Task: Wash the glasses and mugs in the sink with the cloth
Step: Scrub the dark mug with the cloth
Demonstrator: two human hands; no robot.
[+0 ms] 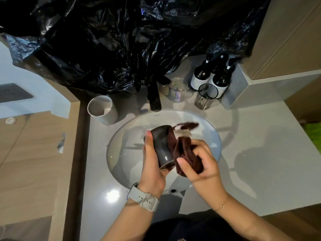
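Dark mug [162, 146], tilted above the sink [213, 136], sits gripped in the left hand [152, 164]; the right hand [199, 162] clutches a brown cloth [184, 153] against it.

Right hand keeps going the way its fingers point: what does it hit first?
Probably the dark mug held by the left hand; the right hand, gripping the cloth, points left toward it. Depth unclear.

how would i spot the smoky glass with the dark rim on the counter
Start at the black faucet behind the sink and look right. Past the clear iridescent glass, the smoky glass stands before the dark bottles; only it has a dark rim.
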